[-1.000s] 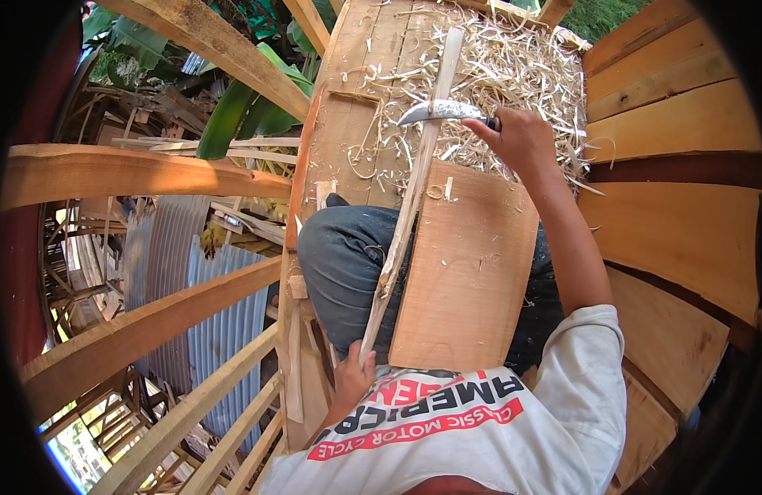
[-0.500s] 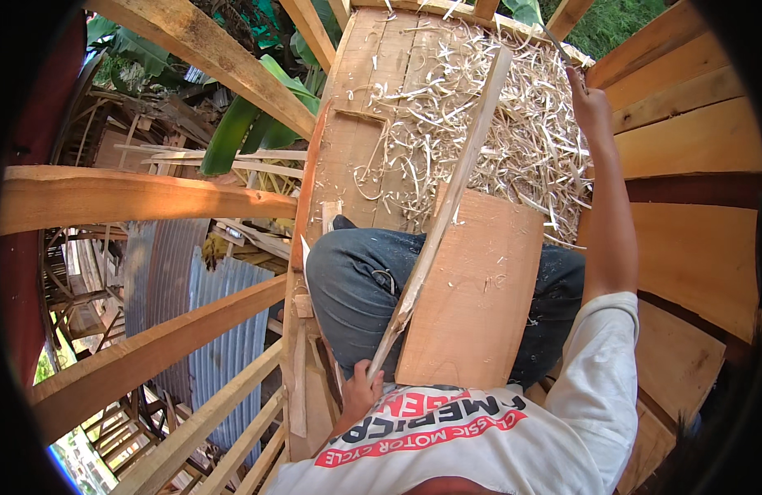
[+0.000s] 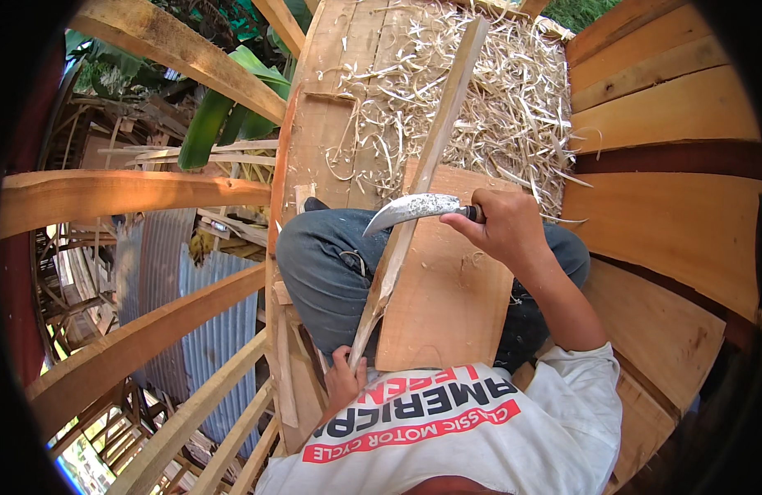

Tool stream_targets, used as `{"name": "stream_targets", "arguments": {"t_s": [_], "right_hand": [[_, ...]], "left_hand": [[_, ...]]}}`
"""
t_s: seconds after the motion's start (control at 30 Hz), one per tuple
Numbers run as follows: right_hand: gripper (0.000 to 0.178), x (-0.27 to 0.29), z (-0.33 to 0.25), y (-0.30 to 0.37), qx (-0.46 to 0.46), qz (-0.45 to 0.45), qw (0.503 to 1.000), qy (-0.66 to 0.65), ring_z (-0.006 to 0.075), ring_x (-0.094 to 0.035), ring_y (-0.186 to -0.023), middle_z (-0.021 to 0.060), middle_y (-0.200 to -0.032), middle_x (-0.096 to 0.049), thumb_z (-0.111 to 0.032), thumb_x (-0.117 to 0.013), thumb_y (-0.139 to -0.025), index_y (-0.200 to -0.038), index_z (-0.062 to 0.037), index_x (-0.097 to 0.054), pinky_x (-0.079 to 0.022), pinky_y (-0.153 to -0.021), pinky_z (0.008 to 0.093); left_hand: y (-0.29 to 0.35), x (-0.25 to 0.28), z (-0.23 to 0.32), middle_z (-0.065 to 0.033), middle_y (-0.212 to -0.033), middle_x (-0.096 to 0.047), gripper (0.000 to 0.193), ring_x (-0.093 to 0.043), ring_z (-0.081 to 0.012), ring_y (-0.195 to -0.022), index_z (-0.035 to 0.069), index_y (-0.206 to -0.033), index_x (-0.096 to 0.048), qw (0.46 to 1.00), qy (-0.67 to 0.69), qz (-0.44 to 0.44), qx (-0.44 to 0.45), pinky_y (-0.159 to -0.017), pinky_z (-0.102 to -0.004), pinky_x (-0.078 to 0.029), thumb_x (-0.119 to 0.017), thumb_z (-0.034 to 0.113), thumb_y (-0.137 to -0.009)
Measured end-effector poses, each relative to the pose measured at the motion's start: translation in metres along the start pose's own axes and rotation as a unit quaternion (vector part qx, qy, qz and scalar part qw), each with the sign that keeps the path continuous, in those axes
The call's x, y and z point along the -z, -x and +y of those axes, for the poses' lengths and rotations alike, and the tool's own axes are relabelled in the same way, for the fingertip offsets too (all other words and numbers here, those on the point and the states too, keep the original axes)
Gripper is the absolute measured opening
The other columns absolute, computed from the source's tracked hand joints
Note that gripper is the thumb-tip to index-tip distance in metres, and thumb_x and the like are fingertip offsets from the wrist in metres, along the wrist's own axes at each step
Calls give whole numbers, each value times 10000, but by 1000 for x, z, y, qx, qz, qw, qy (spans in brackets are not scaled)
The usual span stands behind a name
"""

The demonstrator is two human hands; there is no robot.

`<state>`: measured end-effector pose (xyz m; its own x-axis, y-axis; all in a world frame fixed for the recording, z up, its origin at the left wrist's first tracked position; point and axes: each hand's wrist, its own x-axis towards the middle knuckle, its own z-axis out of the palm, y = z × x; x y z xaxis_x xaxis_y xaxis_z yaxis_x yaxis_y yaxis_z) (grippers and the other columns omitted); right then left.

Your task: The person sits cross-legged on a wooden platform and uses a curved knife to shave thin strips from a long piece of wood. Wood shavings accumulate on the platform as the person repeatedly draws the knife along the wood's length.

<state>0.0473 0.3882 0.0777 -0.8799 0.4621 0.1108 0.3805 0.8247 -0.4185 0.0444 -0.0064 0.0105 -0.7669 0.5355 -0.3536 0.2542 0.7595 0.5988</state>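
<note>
A long, rough-edged wooden stick slants from near my waist toward the far end of the floor. My left hand is closed round its near end. My right hand grips the dark handle of a curved knife, whose worn metal blade lies across the middle of the stick and points left. Whether the edge touches the wood I cannot tell. Under the stick, a flat wooden board rests over my folded legs, with a few small shavings on it.
Pale curled shavings cover much of the plank floor ahead. Wooden rails run along the left, with corrugated sheets and lumber beyond. A plank wall stands close on the right.
My right hand has swung in from the far right with the knife, bringing the blade over the stick. The left hand keeps hold of the stick's near end. The view has shifted slightly.
</note>
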Motion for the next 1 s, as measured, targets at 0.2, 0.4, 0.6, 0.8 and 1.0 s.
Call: {"name": "stream_targets", "arguments": {"t_s": [0.2,0.4,0.6,0.8,1.0], "right_hand": [[659,7,16,-12,-40,-7,996,79,269,-555,-427,103,-471,-528,-669,-574,-754,-528,-50,-551,-447,-437,359],[636,3,19,-23,-30,-22,991,131,248,-534,-427,83,-465,-496,-655,-599,-745,-545,-57,-515,-422,-436,349],[706,-2,27,-34,3,15,988,151,220,-536,-396,67,-443,-504,-731,-524,-741,-507,-64,-524,-430,-410,330],[757,28,84,-72,-153,78,969,176,229,-547,-449,86,-463,-506,-753,-470,-768,-512,-42,-506,-441,-458,376],[784,29,84,-99,-134,56,969,199,277,-576,-510,114,-511,-541,-765,-437,-777,-549,-24,-554,-468,-530,397]], "left_hand": [[-1,-4,-3,-248,-725,-598,430,-593,-462,-662,31,-1137,-385,999,-27,0,-21,-570,-504,-442,-619,250,-850],[-2,-1,5,-250,-726,-600,412,-601,-456,-665,25,-1128,-389,1000,-4,-3,-23,-564,-499,-448,-620,232,-857],[-3,-4,-1,-246,-720,-598,424,-599,-449,-642,19,-1124,-394,999,11,3,-40,-537,-488,-452,-634,233,-847],[-4,-6,-6,-239,-711,-597,457,-602,-443,-631,15,-1121,-393,997,1,14,-72,-520,-486,-454,-662,234,-824],[-3,-11,-14,-228,-700,-602,463,-608,-418,-602,18,-1117,-397,998,2,9,-57,-504,-466,-460,-675,226,-812]]}}
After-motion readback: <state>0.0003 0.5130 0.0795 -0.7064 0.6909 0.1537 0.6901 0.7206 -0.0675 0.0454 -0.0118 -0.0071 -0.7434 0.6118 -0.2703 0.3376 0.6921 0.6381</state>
